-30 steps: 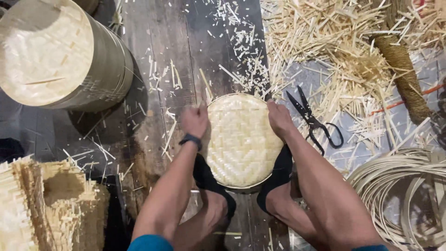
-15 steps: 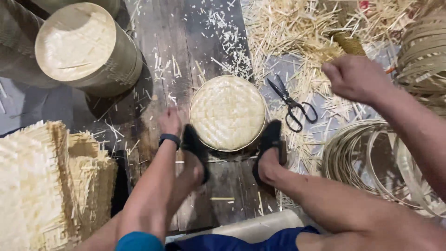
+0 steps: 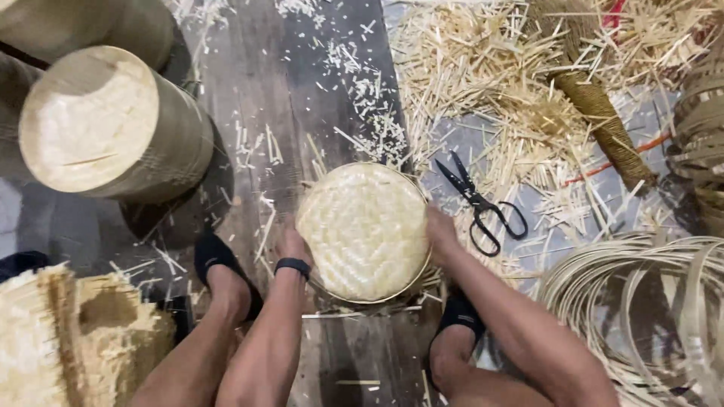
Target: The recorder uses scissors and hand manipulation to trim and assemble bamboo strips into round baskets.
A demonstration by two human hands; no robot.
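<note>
Hands, left (image 3: 292, 243) and right (image 3: 440, 230), fingers seemingly clasping round woven tray (image 3: 364, 230), nothing inside.

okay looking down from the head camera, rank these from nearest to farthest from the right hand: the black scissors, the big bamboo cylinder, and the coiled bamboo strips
From the right hand:
1. Black scissors, just beside it on the floor.
2. Coiled bamboo strips, farther out on the same side.
3. Big bamboo cylinder, far across on the opposite side.

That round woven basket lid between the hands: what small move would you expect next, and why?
Probably a slight turn of the round woven lid. The left hand and right hand grip its opposite edges, flat on the floor, and the scissors lie untouched beside it.
</note>
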